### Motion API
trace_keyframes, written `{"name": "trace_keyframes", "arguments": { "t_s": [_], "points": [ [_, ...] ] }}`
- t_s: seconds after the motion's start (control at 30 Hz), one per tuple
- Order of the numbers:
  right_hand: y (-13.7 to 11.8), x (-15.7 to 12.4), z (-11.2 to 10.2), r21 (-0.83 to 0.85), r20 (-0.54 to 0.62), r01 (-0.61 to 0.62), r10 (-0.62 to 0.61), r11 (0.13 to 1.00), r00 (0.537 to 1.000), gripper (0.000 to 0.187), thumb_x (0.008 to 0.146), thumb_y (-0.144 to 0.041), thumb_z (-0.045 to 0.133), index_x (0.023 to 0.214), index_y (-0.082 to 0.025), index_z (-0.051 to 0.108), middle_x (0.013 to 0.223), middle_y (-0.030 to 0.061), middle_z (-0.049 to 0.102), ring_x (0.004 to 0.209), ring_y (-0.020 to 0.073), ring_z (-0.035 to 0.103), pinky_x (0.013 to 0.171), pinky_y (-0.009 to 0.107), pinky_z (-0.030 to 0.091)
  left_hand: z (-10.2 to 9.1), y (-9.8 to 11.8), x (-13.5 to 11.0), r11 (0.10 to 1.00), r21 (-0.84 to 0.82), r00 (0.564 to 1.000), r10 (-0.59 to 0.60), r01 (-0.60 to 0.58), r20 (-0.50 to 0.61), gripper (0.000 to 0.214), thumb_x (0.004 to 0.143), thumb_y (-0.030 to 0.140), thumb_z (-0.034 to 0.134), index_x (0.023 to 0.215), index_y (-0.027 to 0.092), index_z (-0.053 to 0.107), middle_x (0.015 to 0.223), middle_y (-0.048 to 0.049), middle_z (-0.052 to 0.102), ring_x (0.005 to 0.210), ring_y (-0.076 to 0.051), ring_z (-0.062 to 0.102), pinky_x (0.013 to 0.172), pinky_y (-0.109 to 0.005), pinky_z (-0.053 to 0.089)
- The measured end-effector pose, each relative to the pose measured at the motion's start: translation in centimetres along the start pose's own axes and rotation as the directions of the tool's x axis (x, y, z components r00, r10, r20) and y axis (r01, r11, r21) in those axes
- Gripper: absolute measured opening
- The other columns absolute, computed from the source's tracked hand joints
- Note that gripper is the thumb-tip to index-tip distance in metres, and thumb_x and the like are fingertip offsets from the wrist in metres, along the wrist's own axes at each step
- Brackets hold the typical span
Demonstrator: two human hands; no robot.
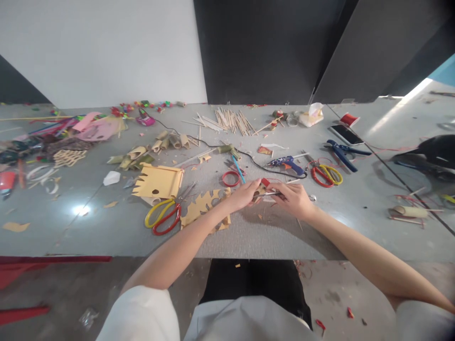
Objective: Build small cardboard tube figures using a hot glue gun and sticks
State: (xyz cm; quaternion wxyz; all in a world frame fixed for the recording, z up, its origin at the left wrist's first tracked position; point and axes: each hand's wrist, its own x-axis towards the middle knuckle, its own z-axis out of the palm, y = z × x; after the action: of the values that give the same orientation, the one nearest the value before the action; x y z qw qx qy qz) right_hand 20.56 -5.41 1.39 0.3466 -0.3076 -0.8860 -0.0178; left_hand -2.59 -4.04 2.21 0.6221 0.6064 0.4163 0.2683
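My left hand (247, 195) is closed on a small bamboo piece (259, 192), with a bit of red (265, 182) at its top. My right hand (293, 199) has its fingers wrapped round a slim metal tool (268, 194), whose shaft lies against the bamboo piece. A shiny ring (312, 198) shows just beyond that hand; whether it belongs to the tool I cannot tell. Close to my left hand lie a roll of red tape (231, 179) and a blue stick (238, 169). Behind my right hand rests a blue glue gun (289, 164).
Red-and-yellow scissors lie left (163, 215) and right (326, 175). Cut yellow card (158, 181), bamboo pieces (172, 140) and thin sticks (234, 121) cover the table. Blue pliers (343, 154), a phone (346, 134) and a red thread spool (349, 119) are at right. A black cord (250, 158) crosses the middle.
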Motion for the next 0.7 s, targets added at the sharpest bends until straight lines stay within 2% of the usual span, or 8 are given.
{"name": "trace_keyframes", "arguments": {
  "t_s": [0.13, 0.3, 0.43, 0.57, 0.7],
  "points": [
    [0.2, -0.1, 0.0, -0.025, 0.025, 0.004, -0.004, 1.000, 1.000, 0.016, 0.110, -0.022, 0.058, 0.124, -0.020, 0.065, 0.095, 0.0042, 0.082, 0.069, 0.0163, 0.075, 0.066, 0.027, 0.051, -0.1, 0.0, 0.0, 0.998, -0.064, 0.996, 0.024, -0.019, 0.081, 0.065, 0.102, 0.076, 0.042, 0.073, 0.020, 0.054, 0.064, -0.0027, 0.054, 0.052, -0.011, 0.040, 0.054, -0.026, 0.031],
    [0.5, -0.3, 0.4, -0.014, 0.025, -0.005, 0.005, 1.000, 1.000, 0.020, 0.108, -0.022, 0.058, 0.128, -0.019, 0.063, 0.091, 0.0041, 0.081, 0.068, 0.0170, 0.074, 0.065, 0.027, 0.050, 0.1, 0.4, -0.1, 0.980, -0.194, 0.978, 0.081, -0.043, 0.192, 0.053, 0.094, 0.073, 0.067, 0.089, 0.021, 0.052, 0.061, 0.0063, 0.044, 0.050, -0.008, 0.033, 0.049, -0.023, 0.022],
    [0.6, -0.4, 0.8, 0.046, 0.039, -0.087, 0.086, 0.995, 0.996, 0.018, 0.106, -0.022, 0.059, 0.124, -0.020, 0.063, 0.090, 0.0036, 0.080, 0.067, 0.0169, 0.072, 0.064, 0.027, 0.050, 0.4, 0.7, -0.2, 0.981, -0.191, 0.984, 0.059, -0.027, 0.165, 0.055, 0.094, 0.073, 0.065, 0.085, 0.021, 0.049, 0.060, 0.0067, 0.043, 0.049, -0.007, 0.032, 0.048, -0.023, 0.021],
    [0.2, -0.2, 1.2, 0.151, 0.063, -0.214, 0.207, 0.965, 0.976, 0.017, 0.106, -0.023, 0.056, 0.122, -0.023, 0.063, 0.092, 0.0030, 0.080, 0.065, 0.0153, 0.071, 0.062, 0.025, 0.050, 0.7, 0.7, -0.3, 0.983, -0.183, 0.994, 0.025, -0.005, 0.108, 0.050, 0.097, 0.063, 0.067, 0.079, 0.021, 0.046, 0.060, 0.0059, 0.043, 0.048, -0.007, 0.033, 0.048, -0.023, 0.022],
    [-0.1, -0.1, 1.4, 0.185, 0.063, -0.272, 0.265, 0.944, 0.962, 0.019, 0.108, -0.031, 0.054, 0.124, -0.023, 0.062, 0.091, 0.0036, 0.078, 0.064, 0.0149, 0.069, 0.062, 0.025, 0.050, 0.7, 0.5, -0.2, 0.981, -0.192, 0.990, 0.055, -0.029, 0.128, 0.052, 0.101, 0.063, 0.060, 0.075, 0.022, 0.045, 0.059, 0.0055, 0.042, 0.048, -0.007, 0.034, 0.048, -0.023, 0.023]
  ]
}}
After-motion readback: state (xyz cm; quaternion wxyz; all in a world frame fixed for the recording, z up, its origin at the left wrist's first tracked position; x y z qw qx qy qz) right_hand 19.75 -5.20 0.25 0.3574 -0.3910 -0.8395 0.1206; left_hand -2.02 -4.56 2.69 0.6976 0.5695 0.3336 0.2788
